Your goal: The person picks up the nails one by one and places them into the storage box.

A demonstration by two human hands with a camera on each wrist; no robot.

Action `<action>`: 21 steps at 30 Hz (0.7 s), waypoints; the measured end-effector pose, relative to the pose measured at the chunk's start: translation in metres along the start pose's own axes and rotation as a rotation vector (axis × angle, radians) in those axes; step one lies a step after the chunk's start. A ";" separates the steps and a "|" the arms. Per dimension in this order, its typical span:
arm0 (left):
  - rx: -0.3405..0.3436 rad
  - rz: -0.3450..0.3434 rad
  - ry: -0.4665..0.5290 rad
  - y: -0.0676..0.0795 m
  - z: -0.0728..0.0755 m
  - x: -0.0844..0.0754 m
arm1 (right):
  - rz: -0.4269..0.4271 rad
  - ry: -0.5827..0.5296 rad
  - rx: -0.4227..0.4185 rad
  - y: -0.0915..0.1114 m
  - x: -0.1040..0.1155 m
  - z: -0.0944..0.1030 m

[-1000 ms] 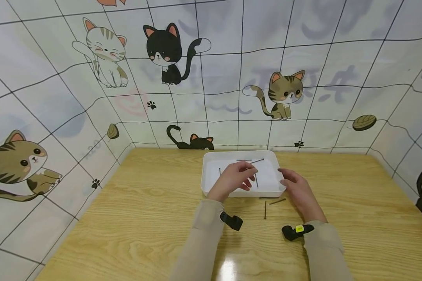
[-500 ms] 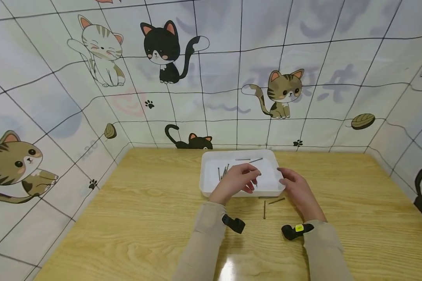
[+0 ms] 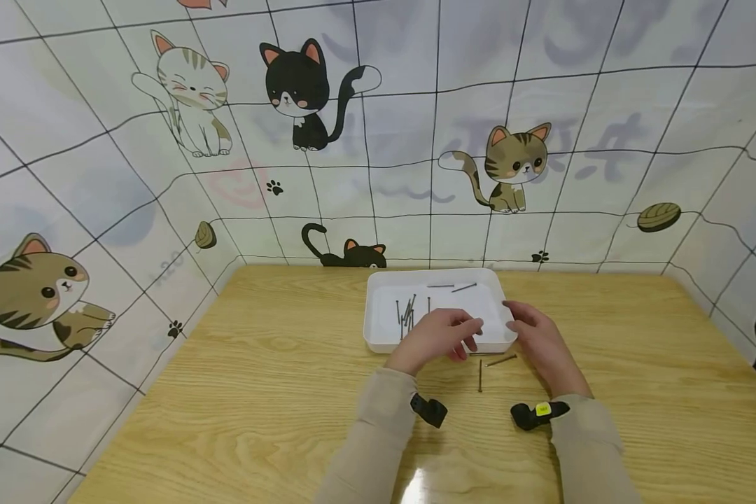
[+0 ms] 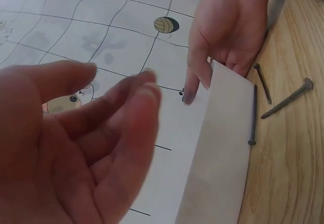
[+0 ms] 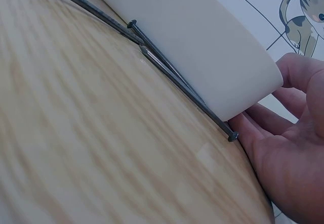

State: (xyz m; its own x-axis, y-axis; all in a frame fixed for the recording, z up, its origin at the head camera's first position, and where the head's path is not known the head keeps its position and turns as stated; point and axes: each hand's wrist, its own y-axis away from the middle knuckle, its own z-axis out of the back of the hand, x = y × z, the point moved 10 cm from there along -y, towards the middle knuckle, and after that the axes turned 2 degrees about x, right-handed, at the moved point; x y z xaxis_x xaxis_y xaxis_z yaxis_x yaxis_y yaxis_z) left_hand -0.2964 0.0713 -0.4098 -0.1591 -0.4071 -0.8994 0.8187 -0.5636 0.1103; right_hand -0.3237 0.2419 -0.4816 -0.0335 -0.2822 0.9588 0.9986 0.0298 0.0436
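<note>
A shallow white tray (image 3: 378,346) stands on the table with several nails (image 3: 409,311) inside, most of them grouped towards its left side. Over the tray's front part hovers my left hand (image 3: 439,337), its fingers loosely bent and apart from the thumb, holding nothing in the left wrist view. My right hand (image 3: 544,348) grips the tray's right end, with a fingertip over the rim and the other fingers along the outside. Three loose nails lie on the wood by the front wall: one pointing towards me (image 3: 480,376), one slanted (image 3: 501,360), one along the wall (image 4: 253,115).
The wooden table (image 3: 258,392) runs back to a cat-printed cloth (image 3: 403,196) that hangs behind and at both sides. Two more nails (image 3: 463,288) lie near the tray's back wall. Each wrist carries a small black camera (image 3: 430,410).
My left hand has shifted right and towards me, uncovering more nails at the tray's left. The right hand stays at the tray's right end.
</note>
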 end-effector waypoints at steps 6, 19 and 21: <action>0.092 0.038 -0.212 0.003 -0.016 0.002 | -0.008 -0.009 0.004 0.001 -0.001 0.000; 0.125 0.149 -0.648 0.003 -0.032 0.012 | -0.024 -0.036 0.007 -0.001 -0.001 0.000; 0.115 0.169 -0.714 0.002 -0.032 0.014 | -0.026 -0.029 0.009 -0.001 -0.001 0.000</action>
State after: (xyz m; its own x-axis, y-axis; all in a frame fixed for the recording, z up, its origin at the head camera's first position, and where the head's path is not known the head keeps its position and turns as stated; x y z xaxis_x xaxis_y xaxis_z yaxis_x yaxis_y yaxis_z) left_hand -0.2791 0.0875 -0.4353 -0.3882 -0.8409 -0.3771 0.8069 -0.5079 0.3017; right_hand -0.3248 0.2421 -0.4830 -0.0606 -0.2548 0.9651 0.9970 0.0319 0.0710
